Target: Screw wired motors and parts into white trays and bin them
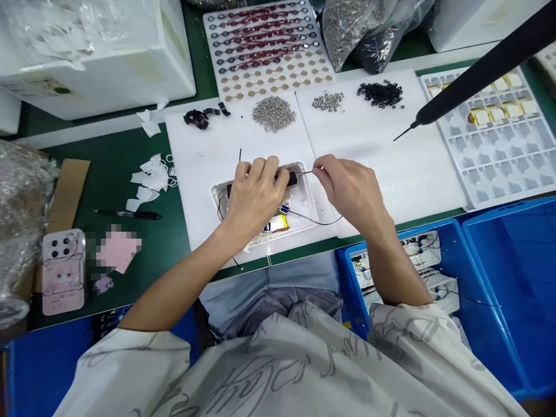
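A shallow white plastic housing (307,200) lies on the white work mat, with small electronics inside. My left hand (256,194) reaches over it, fingers curled down on a black rectangular part (292,178) along its far side; the fingertips are partly hidden. Just right of the housing, my right hand (354,188) pinches a thin black wire (305,172) that runs from the end of this part. Below my left hand, a yellow-edged battery (280,222) and a small blue component (284,209) show in the housing. Another dark wire (319,222) loops out to the right.
Behind the housing lie piles of screws (273,113), small metal parts (328,101) and black rings (381,94). A black screwdriver (460,78) hangs at upper right above a battery tray (499,156). A blue bin (482,324) stands at right; a phone (63,272) and pen (130,214) lie left.
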Motion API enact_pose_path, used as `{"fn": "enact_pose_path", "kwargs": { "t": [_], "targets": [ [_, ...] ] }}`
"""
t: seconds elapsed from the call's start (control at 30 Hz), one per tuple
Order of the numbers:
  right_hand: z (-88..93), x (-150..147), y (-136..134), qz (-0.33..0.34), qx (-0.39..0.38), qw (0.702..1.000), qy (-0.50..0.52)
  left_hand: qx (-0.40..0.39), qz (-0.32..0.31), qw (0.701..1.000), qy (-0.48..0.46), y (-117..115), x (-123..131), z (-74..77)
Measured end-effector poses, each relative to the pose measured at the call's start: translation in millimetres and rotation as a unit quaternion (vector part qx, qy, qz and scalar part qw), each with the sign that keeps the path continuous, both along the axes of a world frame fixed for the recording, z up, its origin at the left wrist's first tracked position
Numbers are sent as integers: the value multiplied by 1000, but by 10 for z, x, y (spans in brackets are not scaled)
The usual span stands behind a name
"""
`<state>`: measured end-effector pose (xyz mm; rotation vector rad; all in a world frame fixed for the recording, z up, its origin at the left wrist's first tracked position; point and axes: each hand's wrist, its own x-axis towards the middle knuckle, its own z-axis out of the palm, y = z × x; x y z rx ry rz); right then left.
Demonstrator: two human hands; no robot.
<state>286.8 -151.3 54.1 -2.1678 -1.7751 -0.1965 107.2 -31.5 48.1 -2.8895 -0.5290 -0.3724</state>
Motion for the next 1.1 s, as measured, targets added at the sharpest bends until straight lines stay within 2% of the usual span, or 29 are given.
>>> {"fn": "enact_pose_path", "kwargs": {
  "t": [0.1,0.2,0.33,0.43,0.53,0.67,0.87,1.1],
  "targets": [
    [19,5,17,20,24,998,48,-13,0,1000,-2,26,-14,-2],
    [42,33,76,51,65,985,151,-25,1,1000,-2,46,-25,-17],
    [71,132,225,121,104,922,354,-20,6,1000,3,50,-30,-55],
    [112,228,345,166,78,875,448,-40,9,999,-4,60,-32,-91],
    [139,327,435,192,31,860,472,-51,3,998,-22,79,-42,-112],
    [77,415,491,179,3,853,490,-32,-1,999,-13,78,-46,-83],
    [-75,419,465,173,7,849,500,8,4,999,35,24,-24,-18],
    [-90,394,454,198,26,841,503,31,-9,999,28,50,-39,-44]
  ]
}}
